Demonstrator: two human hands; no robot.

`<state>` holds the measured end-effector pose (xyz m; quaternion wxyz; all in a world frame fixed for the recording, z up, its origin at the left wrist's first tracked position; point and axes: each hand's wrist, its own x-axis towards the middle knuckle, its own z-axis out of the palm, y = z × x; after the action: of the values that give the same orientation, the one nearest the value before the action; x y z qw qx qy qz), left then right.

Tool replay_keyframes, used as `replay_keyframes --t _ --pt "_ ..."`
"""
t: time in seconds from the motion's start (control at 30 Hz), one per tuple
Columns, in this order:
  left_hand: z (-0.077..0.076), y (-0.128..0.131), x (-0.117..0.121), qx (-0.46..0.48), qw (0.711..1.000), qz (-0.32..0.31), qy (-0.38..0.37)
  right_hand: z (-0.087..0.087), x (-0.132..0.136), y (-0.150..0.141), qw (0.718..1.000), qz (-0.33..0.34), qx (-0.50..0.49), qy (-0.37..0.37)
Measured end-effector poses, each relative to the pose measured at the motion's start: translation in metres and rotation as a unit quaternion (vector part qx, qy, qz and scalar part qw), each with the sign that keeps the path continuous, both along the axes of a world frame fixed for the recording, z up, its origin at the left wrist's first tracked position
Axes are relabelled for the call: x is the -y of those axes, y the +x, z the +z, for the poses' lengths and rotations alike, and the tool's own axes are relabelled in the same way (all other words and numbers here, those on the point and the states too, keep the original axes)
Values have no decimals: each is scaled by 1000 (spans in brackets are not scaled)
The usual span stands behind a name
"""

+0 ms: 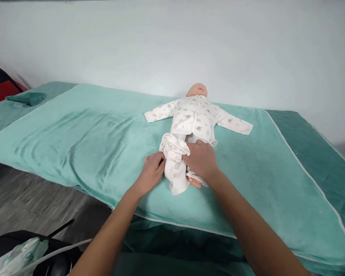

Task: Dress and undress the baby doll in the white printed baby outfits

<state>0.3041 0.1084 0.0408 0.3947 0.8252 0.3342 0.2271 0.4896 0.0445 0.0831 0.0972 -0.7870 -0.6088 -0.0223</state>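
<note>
A baby doll (pixel 197 89) lies on its back, its head toward the wall. It wears a white printed jacket (pixel 194 117) with both sleeves spread out. White printed baby pants (pixel 176 168) are bunched around its legs below the jacket hem. My left hand (pixel 153 170) pinches the outer left side of the pants. My right hand (pixel 201 159) is closed on the bunched waistband from the right, its fingertips partly hidden by the cloth. Below my right hand, a bare doll foot (pixel 194 182) pokes out of a pant leg; the other foot is not visible.
The doll lies on a bed with a light green cover (pixel 103 115), wrinkled at left, over a darker green sheet (pixel 327 153). A white wall (pixel 172 46) stands behind. At lower left are a black chair (pixel 20 239) and a printed cloth (pixel 21 257).
</note>
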Motion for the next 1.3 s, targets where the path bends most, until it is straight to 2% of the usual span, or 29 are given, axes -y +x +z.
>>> replay_keyframes --t 0.13,0.2,0.33,0.43,0.63,0.77,0.87,0.97,1.03,1.13,1.2,1.23,1.3 --pt "4 0 -1 23 998 -33 -45 5 2 6 999 35 -14 -18" --pt "2 0 -5 20 999 -24 -42 7 2 9 998 54 -16 -31" --pt "-7 7 -20 4 998 43 39 7 1 12 998 47 -14 -38" --pt "-10 19 -34 -62 987 88 122 6 0 11 999 9 -13 -38" --pt "2 47 -48 -201 940 140 238 6 -3 9 998 -40 -24 -32" --pt "3 52 -46 -209 932 154 254 6 -6 6 997 -72 -26 -17" --pt "-4 47 -47 -137 954 154 217 6 -6 3 995 -84 -52 -18" --pt "-10 42 -56 23 980 155 122 8 1 6 991 -53 -122 -7" --pt "-9 44 -66 148 976 159 29 9 9 12 976 -11 -216 12" --pt "0 57 -79 281 943 149 -97 13 20 25 916 48 -394 61" --pt "8 67 -83 307 934 127 -134 17 24 36 876 54 -472 81" --pt "13 72 -84 303 936 114 -137 20 24 42 868 52 -488 83" --pt "22 76 -84 263 954 83 -119 28 21 53 871 42 -480 89"
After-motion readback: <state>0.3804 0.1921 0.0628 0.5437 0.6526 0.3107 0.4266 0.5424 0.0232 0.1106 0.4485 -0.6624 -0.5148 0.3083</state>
